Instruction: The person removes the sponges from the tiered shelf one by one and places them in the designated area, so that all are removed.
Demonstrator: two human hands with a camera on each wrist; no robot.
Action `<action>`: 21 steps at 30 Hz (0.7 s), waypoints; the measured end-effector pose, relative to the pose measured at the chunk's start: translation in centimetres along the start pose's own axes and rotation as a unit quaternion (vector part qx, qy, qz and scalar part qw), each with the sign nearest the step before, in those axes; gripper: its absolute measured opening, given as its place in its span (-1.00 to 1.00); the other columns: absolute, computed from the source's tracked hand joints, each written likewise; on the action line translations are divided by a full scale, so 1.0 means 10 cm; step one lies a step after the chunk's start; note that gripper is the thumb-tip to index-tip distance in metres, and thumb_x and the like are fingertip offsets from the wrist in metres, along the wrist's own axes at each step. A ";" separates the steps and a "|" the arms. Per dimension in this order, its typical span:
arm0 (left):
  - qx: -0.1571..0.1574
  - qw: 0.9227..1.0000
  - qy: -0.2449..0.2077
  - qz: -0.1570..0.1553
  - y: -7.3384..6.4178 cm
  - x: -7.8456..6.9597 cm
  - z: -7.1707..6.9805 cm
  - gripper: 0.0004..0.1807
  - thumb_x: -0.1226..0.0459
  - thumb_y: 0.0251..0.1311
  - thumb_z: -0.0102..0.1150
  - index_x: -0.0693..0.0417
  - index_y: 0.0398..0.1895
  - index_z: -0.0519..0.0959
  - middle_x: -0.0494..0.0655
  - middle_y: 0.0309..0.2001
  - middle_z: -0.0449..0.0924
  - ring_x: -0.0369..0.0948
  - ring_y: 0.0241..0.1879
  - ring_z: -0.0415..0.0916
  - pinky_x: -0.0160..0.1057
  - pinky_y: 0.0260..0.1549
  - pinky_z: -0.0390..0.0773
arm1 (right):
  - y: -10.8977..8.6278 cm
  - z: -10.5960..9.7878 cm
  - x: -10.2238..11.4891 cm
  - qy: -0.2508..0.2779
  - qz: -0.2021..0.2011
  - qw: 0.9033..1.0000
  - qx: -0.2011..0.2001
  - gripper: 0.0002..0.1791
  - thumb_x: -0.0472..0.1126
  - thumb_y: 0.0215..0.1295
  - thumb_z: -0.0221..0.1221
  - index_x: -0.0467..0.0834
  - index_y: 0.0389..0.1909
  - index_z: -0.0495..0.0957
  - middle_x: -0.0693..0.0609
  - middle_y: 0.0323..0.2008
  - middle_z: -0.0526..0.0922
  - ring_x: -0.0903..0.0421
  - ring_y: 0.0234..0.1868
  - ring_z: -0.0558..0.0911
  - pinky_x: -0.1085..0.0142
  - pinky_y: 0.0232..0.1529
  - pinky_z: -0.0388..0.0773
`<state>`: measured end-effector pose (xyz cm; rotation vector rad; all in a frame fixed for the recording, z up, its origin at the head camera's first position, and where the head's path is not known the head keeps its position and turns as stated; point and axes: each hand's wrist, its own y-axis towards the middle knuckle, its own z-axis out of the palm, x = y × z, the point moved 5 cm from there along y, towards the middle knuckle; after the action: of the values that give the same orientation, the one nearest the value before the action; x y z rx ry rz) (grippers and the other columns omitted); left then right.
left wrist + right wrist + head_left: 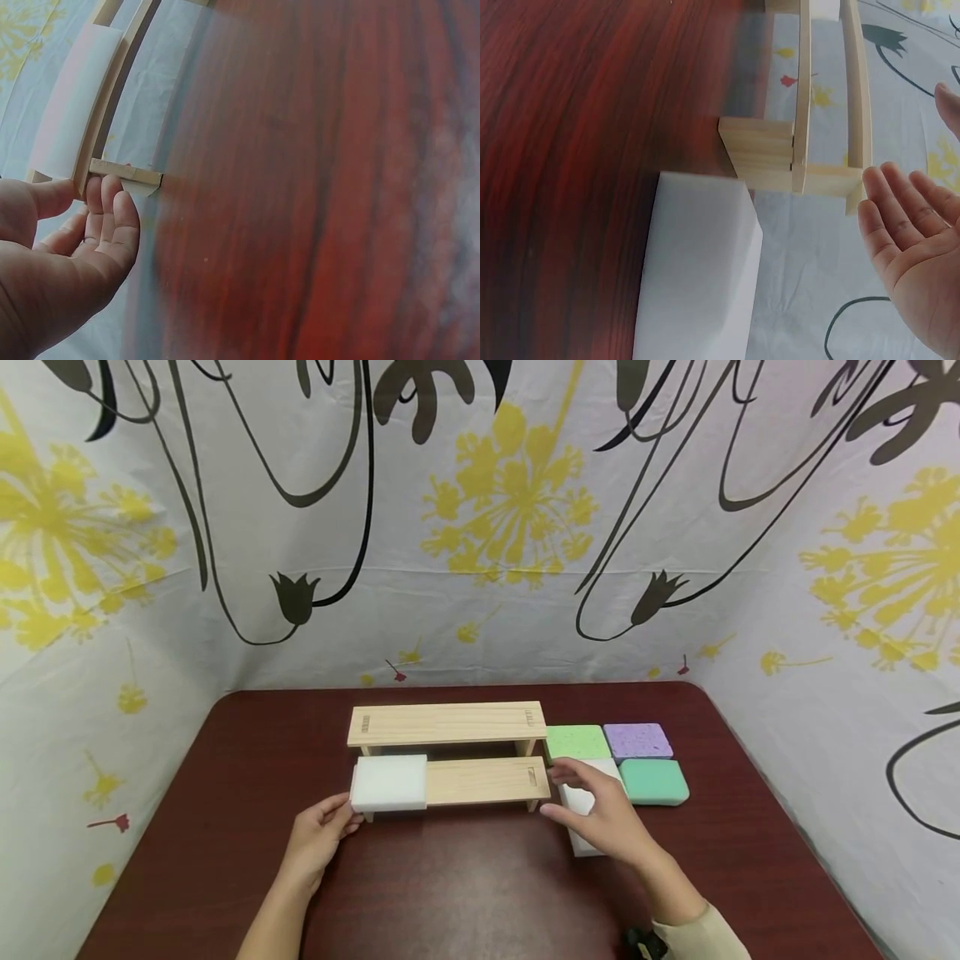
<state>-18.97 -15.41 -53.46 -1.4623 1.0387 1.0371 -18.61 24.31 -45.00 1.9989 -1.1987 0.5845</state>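
Two low wooden shelves stand one behind the other: the front shelf [483, 781] and the rear shelf [450, 724]. A white sponge block [389, 782] lies flat on the front shelf's left end. With thumb on the plank's end and fingers beneath it, my left hand [318, 839] pinches that end of the front shelf; the left wrist view shows the hand [71, 262] beside a short leg [124, 171]. Off the front shelf's right end, my right hand [603, 810] hovers with fingers extended, holding nothing. Another white block [697, 270] is partly hidden below it.
Right of the shelves, a light green sponge [577, 742], a purple sponge [637, 741] and a teal sponge [654, 782] lie close together by the white block. Everything stands on a dark red-brown table [450, 885], with patterned cloth [480, 635] hanging behind and at both sides.
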 end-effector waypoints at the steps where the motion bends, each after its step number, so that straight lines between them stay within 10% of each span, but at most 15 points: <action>1: 0.001 1.000 0.000 0.001 0.00 0.00 0.00 -0.60 0.42 0.52 -0.06 0.51 0.30 0.40 0.30 0.03 0.61 -0.25 -0.16 0.63 -0.37 -0.12 0.68 | 0.01 0.02 0.01 0.002 0.001 1.000 0.003 -0.35 -0.19 0.14 0.50 -0.22 0.24 0.51 -0.07 -0.02 0.71 -0.02 0.02 0.69 0.08 0.09 0.65; 21: 0.000 1.000 -0.007 -0.001 0.00 -0.01 0.01 -0.61 0.43 0.52 -0.06 0.52 0.29 0.40 0.28 0.00 0.62 -0.22 -0.14 0.63 -0.35 -0.10 0.68 | 0.24 0.45 0.16 0.028 -0.039 0.998 0.034 -0.32 -0.20 0.13 0.51 -0.31 0.25 0.48 -0.17 -0.01 0.69 -0.02 -0.01 0.69 0.05 0.05 0.67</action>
<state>-19.03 -15.34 -53.40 -1.4537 1.0277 1.0441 -19.90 19.28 -45.92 2.0614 -1.0760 0.6455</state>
